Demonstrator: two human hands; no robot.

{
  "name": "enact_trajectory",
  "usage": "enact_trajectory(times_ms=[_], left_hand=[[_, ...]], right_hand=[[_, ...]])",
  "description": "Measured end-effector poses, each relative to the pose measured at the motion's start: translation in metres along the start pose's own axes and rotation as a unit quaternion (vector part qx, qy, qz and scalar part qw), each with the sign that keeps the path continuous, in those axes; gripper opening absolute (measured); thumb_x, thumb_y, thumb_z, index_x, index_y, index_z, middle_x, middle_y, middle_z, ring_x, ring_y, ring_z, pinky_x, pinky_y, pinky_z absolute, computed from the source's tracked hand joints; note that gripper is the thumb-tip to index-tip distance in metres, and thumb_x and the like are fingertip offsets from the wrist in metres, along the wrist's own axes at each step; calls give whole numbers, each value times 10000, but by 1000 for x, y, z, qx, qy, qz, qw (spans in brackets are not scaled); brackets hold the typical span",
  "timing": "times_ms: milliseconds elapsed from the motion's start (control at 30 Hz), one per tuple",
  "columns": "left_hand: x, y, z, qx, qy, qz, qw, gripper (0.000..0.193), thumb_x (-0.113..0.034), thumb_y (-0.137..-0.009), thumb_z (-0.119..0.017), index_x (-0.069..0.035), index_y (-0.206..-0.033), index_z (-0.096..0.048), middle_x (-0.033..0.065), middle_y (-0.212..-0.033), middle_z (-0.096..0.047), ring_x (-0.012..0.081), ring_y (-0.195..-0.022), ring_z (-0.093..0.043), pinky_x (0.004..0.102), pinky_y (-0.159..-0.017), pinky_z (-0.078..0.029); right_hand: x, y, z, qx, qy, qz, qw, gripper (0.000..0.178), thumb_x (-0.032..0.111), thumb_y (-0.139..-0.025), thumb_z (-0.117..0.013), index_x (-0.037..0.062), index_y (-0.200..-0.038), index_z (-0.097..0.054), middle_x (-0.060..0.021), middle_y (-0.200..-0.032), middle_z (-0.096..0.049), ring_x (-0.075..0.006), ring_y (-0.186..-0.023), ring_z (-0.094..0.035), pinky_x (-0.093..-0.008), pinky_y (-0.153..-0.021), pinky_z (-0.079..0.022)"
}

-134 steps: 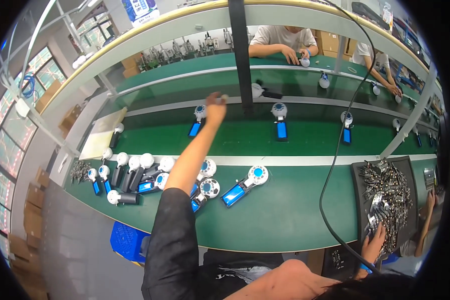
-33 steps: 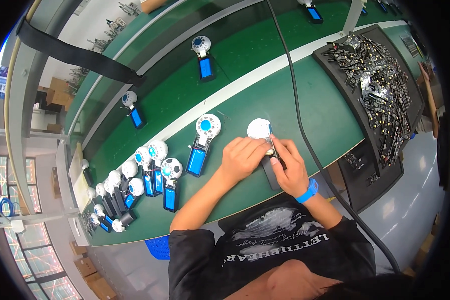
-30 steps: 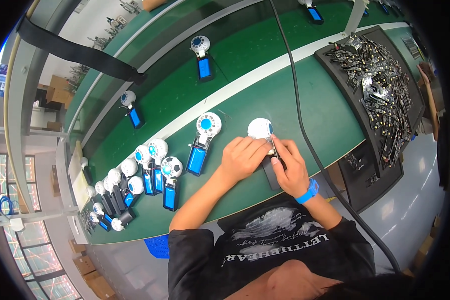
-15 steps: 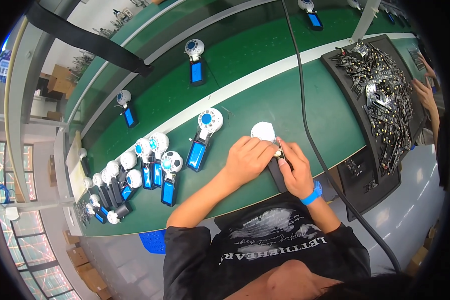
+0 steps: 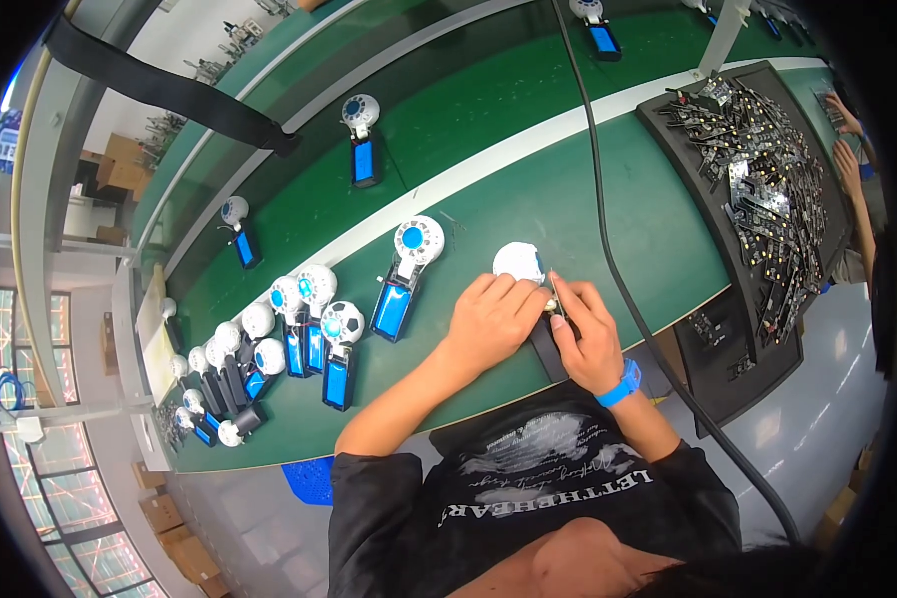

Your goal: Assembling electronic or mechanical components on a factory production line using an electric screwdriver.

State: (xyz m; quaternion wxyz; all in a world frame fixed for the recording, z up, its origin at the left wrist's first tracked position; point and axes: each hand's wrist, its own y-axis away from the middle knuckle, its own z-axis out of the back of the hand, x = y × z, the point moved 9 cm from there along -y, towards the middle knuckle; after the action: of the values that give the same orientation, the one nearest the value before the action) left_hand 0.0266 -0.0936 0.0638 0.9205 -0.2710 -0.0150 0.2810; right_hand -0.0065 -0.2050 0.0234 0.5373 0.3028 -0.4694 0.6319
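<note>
A device with a round white head [image 5: 518, 261] and a dark rectangular body [image 5: 546, 351] lies on the green bench in front of me. My left hand [image 5: 496, 317] is closed over the joint between head and body, its fingers curled round it. From the other side my right hand [image 5: 588, 337], with a blue band at the wrist, pinches at the same joint. Between the fingertips a small pale part [image 5: 551, 303] shows, its kind too small to tell. My fingers hide most of the joint.
Left of my hands stand several similar devices [image 5: 394, 299] with blue faces. More ride a green conveyor [image 5: 468, 110] beyond the white rail. A black cable [image 5: 608, 229] hangs at right, before a black tray [image 5: 668, 149] heaped with circuit boards. Another person's hands [image 5: 847, 164] are beyond it.
The devices on the conveyor have shifted to the left. My hands stay at the joint, while the white head has turned slightly and now shows a blue patch at its right edge.
</note>
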Motion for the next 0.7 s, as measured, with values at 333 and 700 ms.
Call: enact_trajectory(times_ms=[333,700], left_hand=[[-10,2,-7,-14,15,-9,1000,211,-172,-731,-735,-98,-926,-699,-7,-886,-669,169,-785,-634,322,-701,-478],[68,-68,-91,243,157,2,957,446,-549,-806,-687,-135,-962,-739,131,-937,-710,364,-898,-693,493,-716,-555]], right_hand=[[-7,9,9,55,-5,-36,998,501,-21,-911,-567,-41,-1411,-552,-197,-1095,-594,-341,-915,-604,-366,-849,-504],[-34,-34,37,133,37,-4,990,520,58,-989,-478,-15,-1504,-454,-207,-1377,-569,-312,-1247,-573,-388,-1064,-439]])
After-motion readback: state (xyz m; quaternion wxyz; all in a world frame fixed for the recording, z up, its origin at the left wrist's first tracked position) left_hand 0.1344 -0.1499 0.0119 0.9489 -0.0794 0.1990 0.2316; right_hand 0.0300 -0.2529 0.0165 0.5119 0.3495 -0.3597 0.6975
